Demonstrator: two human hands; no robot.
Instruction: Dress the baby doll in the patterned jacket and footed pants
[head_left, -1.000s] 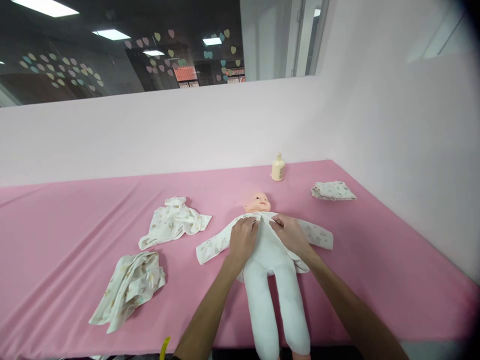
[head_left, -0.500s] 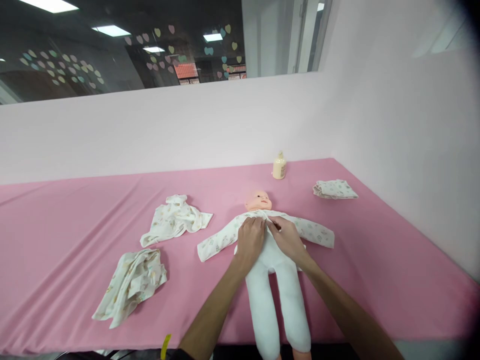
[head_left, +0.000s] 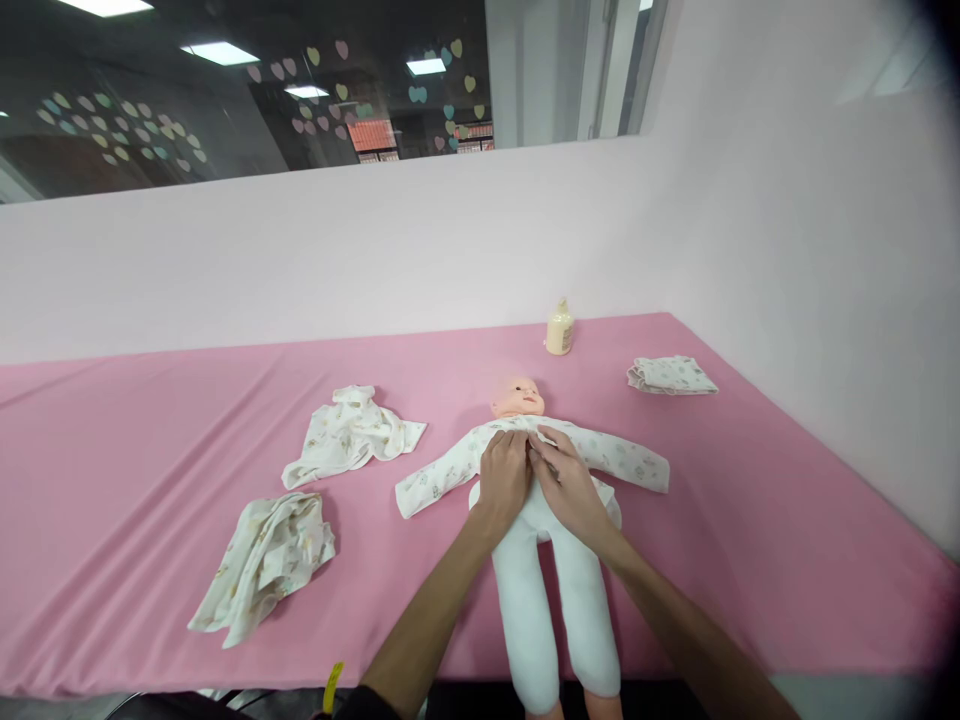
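A pink tabletop [head_left: 135,430] fills the scene, backed by a pale pink wall [head_left: 300,260] at the far edge and along the right. A crumpled printed garment [head_left: 349,435] lies left of centre; another bunched printed cloth [head_left: 266,560] sits nearer and further left. At the far right rests a folded printed cloth [head_left: 671,375], and left of it, close to the far wall, a small cream bottle [head_left: 559,328] stands upright. Above the wall, dark glass [head_left: 225,100] carries pastel heart stickers.

Bright even overhead light, soft shadows; corners darkened, edges warped, right side blurred.
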